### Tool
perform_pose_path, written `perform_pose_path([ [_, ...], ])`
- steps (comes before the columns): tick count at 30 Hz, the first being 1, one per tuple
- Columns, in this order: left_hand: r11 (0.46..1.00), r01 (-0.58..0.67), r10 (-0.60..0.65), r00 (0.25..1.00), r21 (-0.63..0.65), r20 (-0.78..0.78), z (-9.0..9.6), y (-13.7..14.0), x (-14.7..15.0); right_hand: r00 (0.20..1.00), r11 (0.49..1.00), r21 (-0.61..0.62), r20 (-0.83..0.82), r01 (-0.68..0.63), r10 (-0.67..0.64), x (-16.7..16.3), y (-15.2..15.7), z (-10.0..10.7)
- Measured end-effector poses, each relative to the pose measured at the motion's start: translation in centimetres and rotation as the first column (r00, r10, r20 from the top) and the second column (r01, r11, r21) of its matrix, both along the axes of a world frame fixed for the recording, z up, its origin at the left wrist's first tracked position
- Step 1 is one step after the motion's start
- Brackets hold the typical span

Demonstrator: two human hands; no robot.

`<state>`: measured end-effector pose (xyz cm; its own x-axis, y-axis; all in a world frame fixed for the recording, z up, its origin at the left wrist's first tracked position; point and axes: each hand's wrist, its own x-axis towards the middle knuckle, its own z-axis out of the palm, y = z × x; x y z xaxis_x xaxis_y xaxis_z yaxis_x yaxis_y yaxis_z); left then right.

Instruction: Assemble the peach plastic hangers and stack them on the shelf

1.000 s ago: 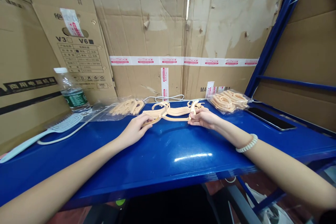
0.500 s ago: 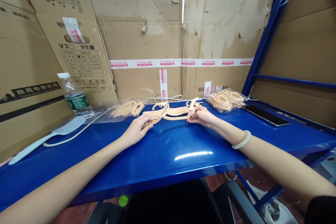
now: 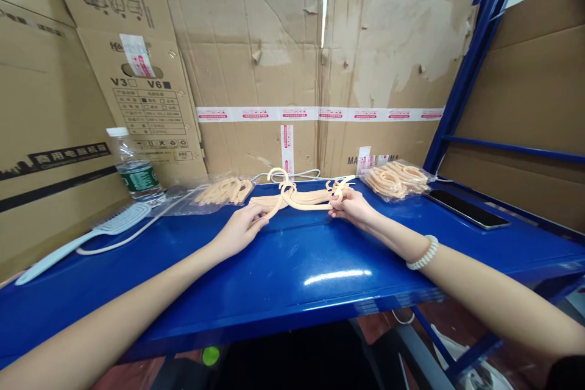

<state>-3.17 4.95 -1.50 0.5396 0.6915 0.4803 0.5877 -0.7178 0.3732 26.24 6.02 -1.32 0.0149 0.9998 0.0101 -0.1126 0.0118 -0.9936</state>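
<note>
A beige plastic clothes hanger (image 3: 311, 206), which looks like a folding one, is held up just above the blue tabletop. My left hand (image 3: 244, 223) pinches its left arm between thumb and fingers. At the other end, my right hand (image 3: 351, 207) is closed around the right arm, whose tip sticks up above the fingers. The curved hook rises over the middle joint. Right behind it lies a pile of similar beige hangers (image 3: 307, 196), partly covered by the held one and by my hands.
Plastic bags of beige hanger parts lie at left (image 3: 226, 190) and right (image 3: 397, 179). A phone (image 3: 466, 208) rests at the right. On the left are a water bottle (image 3: 137, 170), a light-blue hairbrush (image 3: 109, 225) and a white cable (image 3: 159, 213). Cardboard sheets (image 3: 247, 73) wall the back.
The held hanger has been tilted up, so its hook now stands higher above the pile. Both hands keep their grip and have shifted slightly; the camera view has tipped a little.
</note>
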Motion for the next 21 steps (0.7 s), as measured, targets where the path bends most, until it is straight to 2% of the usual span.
perform_pose_path([
  [4, 0.999, -0.037, 0.037, 0.999, 0.013, 0.008, 0.1, -0.1, 0.1, 1.000, 1.000, 0.005, -0.025, -0.015, 0.015, 0.1, -0.3, 0.2],
  [12, 0.995, -0.100, 0.099, 0.993, 0.005, 0.057, -0.2, 0.1, 0.0, 0.986, 0.992, -0.008, -0.107, -0.128, 0.127, 0.5, -0.4, 0.3],
  [17, 0.989, -0.136, 0.134, 0.990, 0.056, 0.048, 0.2, 0.2, -0.3, 0.967, 0.985, 0.033, -0.189, -0.170, 0.173, 2.0, 0.4, 1.4],
  [21, 0.985, -0.101, 0.101, 0.995, 0.137, 0.002, 0.8, 0.0, -0.4, 0.968, 0.985, 0.078, -0.188, -0.151, 0.164, 4.0, 0.9, 2.8],
])
